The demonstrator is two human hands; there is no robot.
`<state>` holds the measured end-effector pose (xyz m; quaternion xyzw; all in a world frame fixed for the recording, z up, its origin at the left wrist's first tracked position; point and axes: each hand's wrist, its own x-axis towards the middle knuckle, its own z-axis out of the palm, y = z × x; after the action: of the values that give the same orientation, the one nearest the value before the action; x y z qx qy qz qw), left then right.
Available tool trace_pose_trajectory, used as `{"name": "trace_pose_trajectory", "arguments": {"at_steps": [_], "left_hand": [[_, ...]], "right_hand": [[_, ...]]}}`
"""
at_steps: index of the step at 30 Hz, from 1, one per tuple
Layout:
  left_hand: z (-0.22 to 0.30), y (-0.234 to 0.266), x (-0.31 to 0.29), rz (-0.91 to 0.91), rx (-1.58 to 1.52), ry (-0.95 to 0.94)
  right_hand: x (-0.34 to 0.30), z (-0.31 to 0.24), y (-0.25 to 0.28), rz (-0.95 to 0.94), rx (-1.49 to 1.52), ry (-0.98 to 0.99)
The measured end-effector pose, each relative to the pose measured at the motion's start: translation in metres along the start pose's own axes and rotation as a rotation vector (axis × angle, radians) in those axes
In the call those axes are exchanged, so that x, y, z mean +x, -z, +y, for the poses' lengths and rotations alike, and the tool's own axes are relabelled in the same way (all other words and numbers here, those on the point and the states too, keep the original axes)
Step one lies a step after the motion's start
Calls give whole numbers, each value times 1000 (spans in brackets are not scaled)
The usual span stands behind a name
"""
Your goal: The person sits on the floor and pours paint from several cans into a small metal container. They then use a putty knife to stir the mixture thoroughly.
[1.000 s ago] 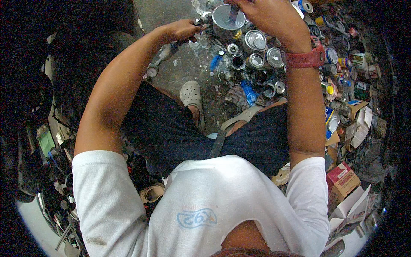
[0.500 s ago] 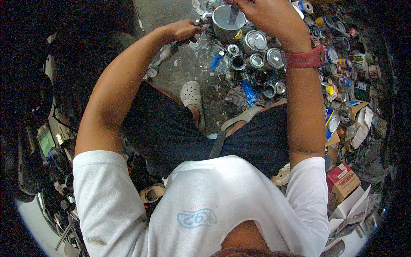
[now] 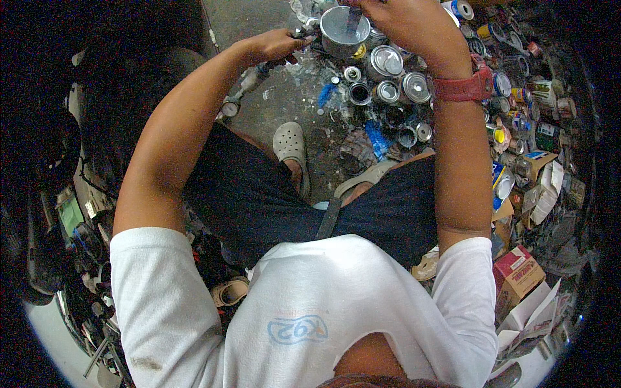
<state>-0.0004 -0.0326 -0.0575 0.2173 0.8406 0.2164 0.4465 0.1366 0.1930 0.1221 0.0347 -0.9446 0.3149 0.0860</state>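
My left hand [image 3: 278, 45] is closed round the handle of a spray gun [image 3: 256, 79] whose round gauge [image 3: 230, 108] hangs at the lower end. At the gun's front is a round cup [image 3: 344, 52] with pale grey contents. Whether the cup is joined to the gun, I cannot tell. My right hand [image 3: 411, 29], a red watch [image 3: 462, 87] on its wrist, is over the cup's right rim with fingers bent together. Below those fingers a thin dark strip shows inside the cup. The fingertips are partly cut off by the upper edge, and what they pinch is unclear.
Several paint cans [image 3: 387, 61] crowd the floor beneath my right hand, some with lids. More cans and boxes [image 3: 519, 271] are piled along the right. A blue rag or smear [image 3: 376, 139] lies near my shoes [image 3: 289, 145]. Dark clutter fills the left side.
My right hand has shifted very slightly at the cup, and the dark strip inside looks a little different. My left hand and the spray gun have barely moved.
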Motion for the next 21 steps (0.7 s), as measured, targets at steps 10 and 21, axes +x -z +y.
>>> {"name": "trace_pose_trajectory", "arguments": {"at_steps": [10,21], "left_hand": [[6,1,-7,4,3,5],[1,0,-2,13,-15,12]], "right_hand": [[0,-4,5,-36,11,-49],[0,2,1,-24,136,-41]]}}
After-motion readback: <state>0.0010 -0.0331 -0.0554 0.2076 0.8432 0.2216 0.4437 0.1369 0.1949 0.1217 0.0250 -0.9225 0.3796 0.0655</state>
